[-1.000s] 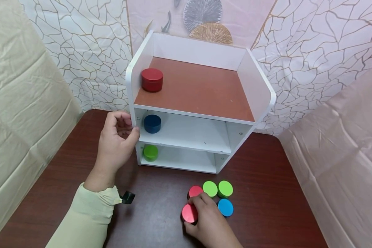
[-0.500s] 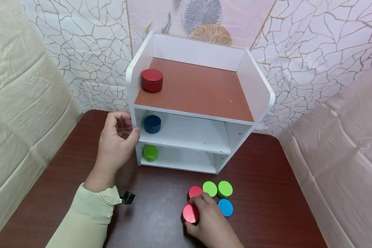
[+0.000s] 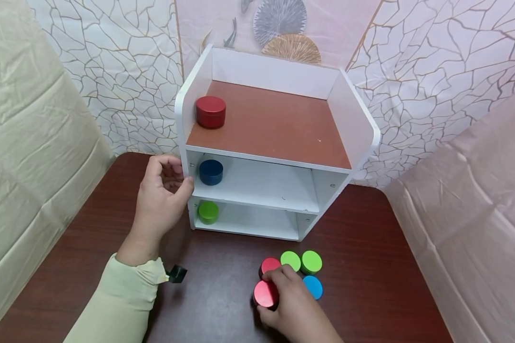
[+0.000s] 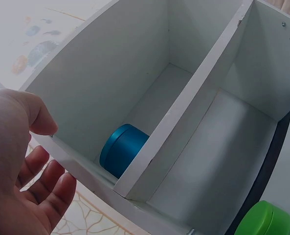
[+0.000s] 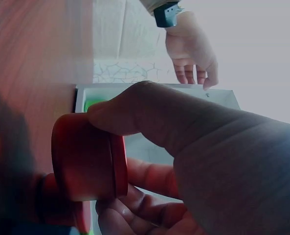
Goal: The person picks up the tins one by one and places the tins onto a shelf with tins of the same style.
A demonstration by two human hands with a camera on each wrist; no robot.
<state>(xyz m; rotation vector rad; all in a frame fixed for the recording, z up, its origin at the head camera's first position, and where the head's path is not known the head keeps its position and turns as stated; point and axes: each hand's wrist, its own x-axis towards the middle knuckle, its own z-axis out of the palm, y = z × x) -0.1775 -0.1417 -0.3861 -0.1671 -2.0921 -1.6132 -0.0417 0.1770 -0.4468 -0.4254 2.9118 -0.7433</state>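
Observation:
A white shelf unit (image 3: pixel 330 186) stands on the table. My left hand (image 3: pixel 160 202) holds the front edge of its left side panel, thumb at the front and fingers outside. My right hand (image 3: pixel 293 305) grips a round red tin (image 3: pixel 265 293) by its sides, thumb opposite the fingers; the right wrist view shows the red tin (image 5: pixel 83 156) close up. Just beyond it stands another red tin (image 3: pixel 270 267), partly behind my fingers. Two green tins (image 3: pixel 311 261) and a blue tin (image 3: pixel 313 287) stand beside my right hand.
At the shelf unit's left side, one tin sits on each level: red (image 3: pixel 211 112) on the brown top, dark blue (image 3: pixel 211 172) in the middle, green (image 3: pixel 208 212) at the bottom. Patterned and plain cloths hang around the table (image 3: pixel 360 267).
The red tin in my right hand has shifted slightly to the right, and the hand with it. My left hand has kept its place on the shelf unit.

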